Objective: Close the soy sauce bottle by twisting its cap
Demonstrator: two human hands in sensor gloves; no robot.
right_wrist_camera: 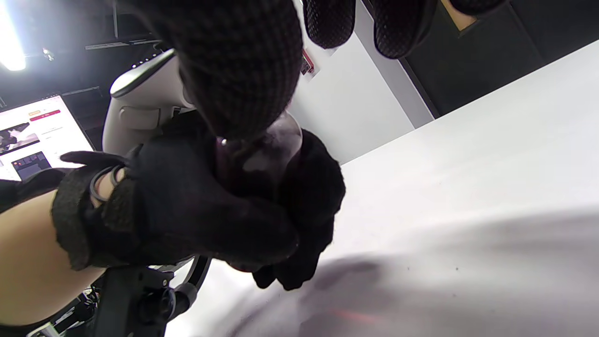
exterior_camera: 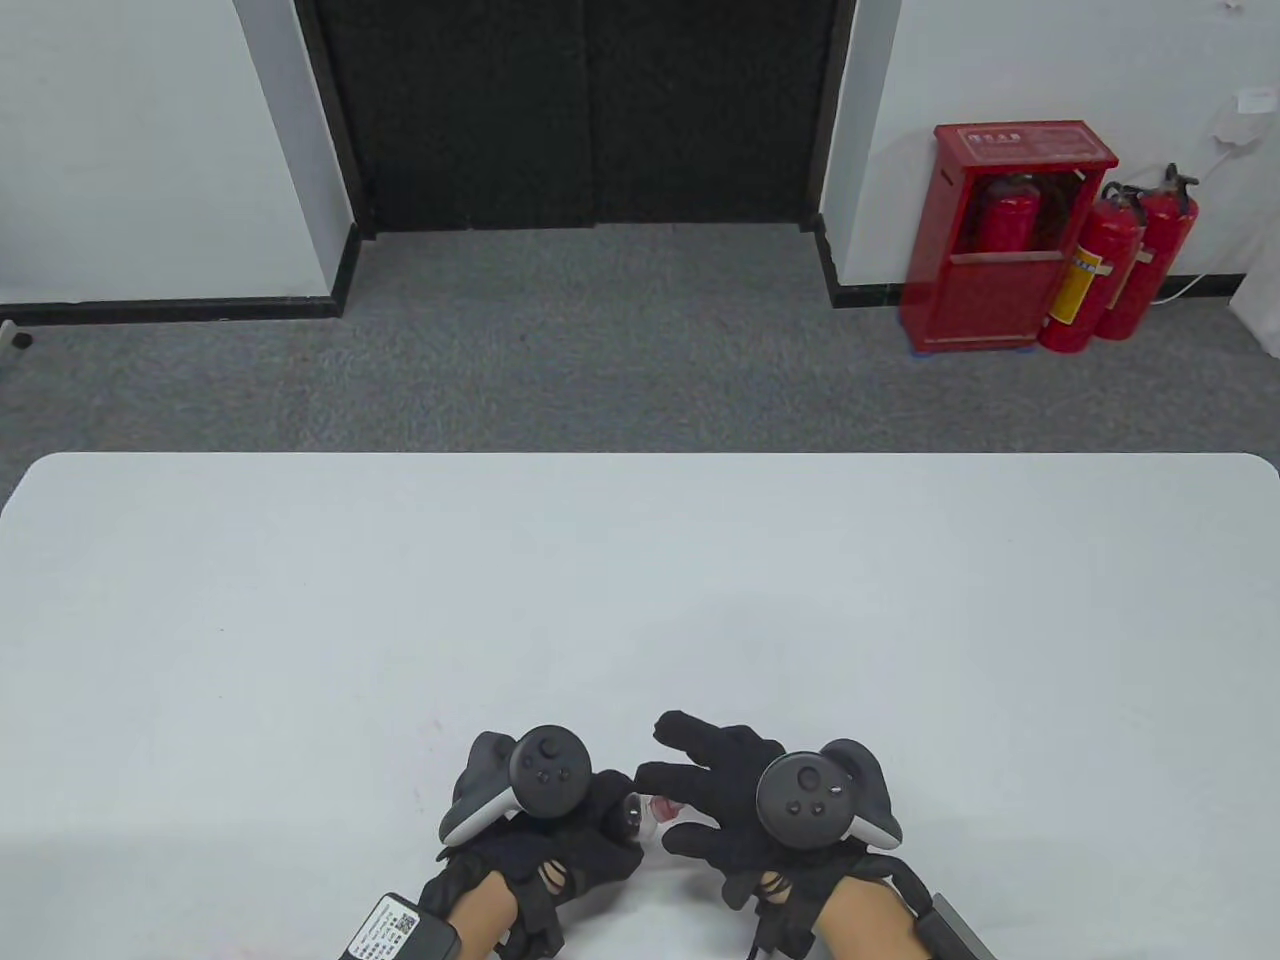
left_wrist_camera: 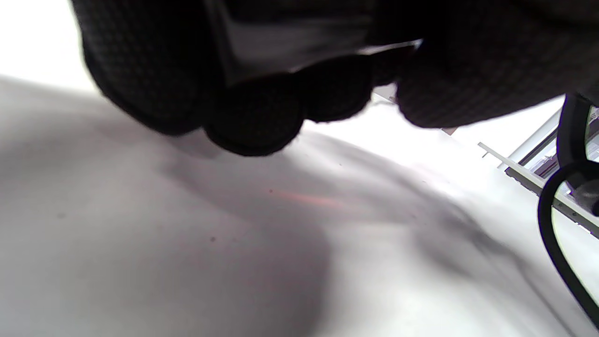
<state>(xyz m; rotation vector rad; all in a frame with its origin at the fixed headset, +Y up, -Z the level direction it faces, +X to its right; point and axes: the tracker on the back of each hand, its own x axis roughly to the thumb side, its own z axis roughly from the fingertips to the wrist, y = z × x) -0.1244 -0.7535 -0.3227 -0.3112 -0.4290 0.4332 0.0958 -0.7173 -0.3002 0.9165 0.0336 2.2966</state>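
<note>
A small clear soy sauce bottle point(exterior_camera: 636, 815) with dark liquid is held above the white table point(exterior_camera: 640, 600) near its front edge. My left hand point(exterior_camera: 560, 830) grips the bottle's body, which also shows in the right wrist view point(right_wrist_camera: 262, 164). A red cap point(exterior_camera: 664, 806) sits at the bottle's mouth. My right hand point(exterior_camera: 715, 800) pinches the cap from the right with thumb and fingers; its other fingers are spread. In the left wrist view only curled gloved fingers point(left_wrist_camera: 252, 112) show; the bottle is hidden.
The table reaches far ahead and to both sides. Beyond it lie grey carpet, a dark door and a red fire extinguisher cabinet point(exterior_camera: 1010, 235). A monitor point(right_wrist_camera: 37, 135) shows behind my left arm in the right wrist view.
</note>
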